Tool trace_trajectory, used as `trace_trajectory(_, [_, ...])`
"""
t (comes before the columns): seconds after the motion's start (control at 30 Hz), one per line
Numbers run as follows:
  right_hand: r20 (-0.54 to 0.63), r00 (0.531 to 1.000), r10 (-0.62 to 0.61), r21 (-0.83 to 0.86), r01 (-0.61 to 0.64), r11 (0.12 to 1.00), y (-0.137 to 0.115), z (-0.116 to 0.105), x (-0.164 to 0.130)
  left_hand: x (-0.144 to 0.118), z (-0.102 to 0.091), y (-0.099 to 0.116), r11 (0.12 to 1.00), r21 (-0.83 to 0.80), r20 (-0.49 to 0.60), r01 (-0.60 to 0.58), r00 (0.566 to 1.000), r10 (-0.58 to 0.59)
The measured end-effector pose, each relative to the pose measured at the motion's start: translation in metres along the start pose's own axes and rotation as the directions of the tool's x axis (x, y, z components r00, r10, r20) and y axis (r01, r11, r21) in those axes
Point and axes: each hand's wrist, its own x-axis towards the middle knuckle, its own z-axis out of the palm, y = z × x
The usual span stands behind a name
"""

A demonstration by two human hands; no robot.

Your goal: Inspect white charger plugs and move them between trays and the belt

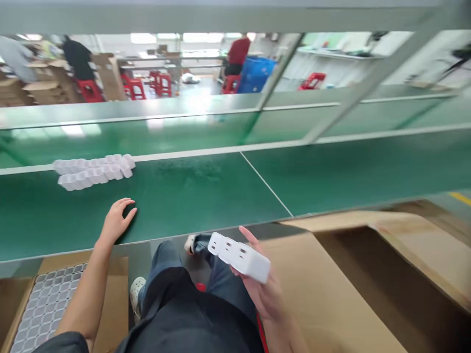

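My right hand [263, 291] holds a short row of three white power adapters [239, 257] in front of my lap, at the near edge of the green work surface [191, 196]. Dark slots show on their upper faces, and the row tilts down to the right. The fingers under it are mostly hidden. On the left, my left hand [119, 218] rests on the green surface near its edge, thumb apart from the fingers, holding nothing. Beyond it lie two rows of white block-like pieces [93, 171], side by side; their faces are too blurred to make out.
At lower left a cardboard box [110, 294] contains many white square-topped pieces [51, 299] in a grid. To the right stands an open cardboard box [309, 284] with raised flaps. A metal post [368, 88] slants above the bench. People and red stools [134, 88] are in the background.
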Motion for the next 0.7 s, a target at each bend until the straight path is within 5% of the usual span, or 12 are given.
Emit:
trace_trajectory(0.1, [0.192,0.980,0.044,-0.325,0.021,0.945,-0.002,0.064,0.063,-0.005,-0.001,-0.019,1.000,0.007,-0.026,-0.013,1.000,0.013])
trace_trajectory(0.17, [0.340,0.939,0.060,-0.561,0.151,0.814,-0.005,0.115,0.105,-0.007,0.002,-0.022,0.999,-0.004,-0.021,-0.035,0.999,0.035])
trace_trajectory(0.27, [0.436,0.898,0.061,-0.828,0.374,0.418,-0.008,0.188,0.168,-0.008,0.005,-0.023,0.999,-0.031,-0.026,-0.044,0.999,0.044])
trace_trajectory(0.33, [0.399,0.915,0.066,-0.913,0.389,0.122,-0.009,0.229,0.207,-0.009,0.005,-0.024,0.998,-0.047,-0.030,-0.046,0.999,0.044])
trace_trajectory(0.37, [0.379,0.923,0.069,-0.925,0.376,0.052,-0.008,0.247,0.224,-0.009,0.005,-0.025,0.998,-0.052,-0.032,-0.045,0.999,0.043])
trace_trajectory(0.53, [0.323,0.939,0.116,-0.940,0.333,-0.080,0.003,0.307,0.281,-0.007,0.003,-0.028,0.998,-0.062,-0.047,-0.030,0.999,0.027])
trace_trajectory(0.7, [0.328,0.927,0.185,-0.926,0.354,-0.132,0.019,0.340,0.293,-0.006,0.006,-0.028,0.997,-0.077,-0.062,-0.027,0.998,0.022])
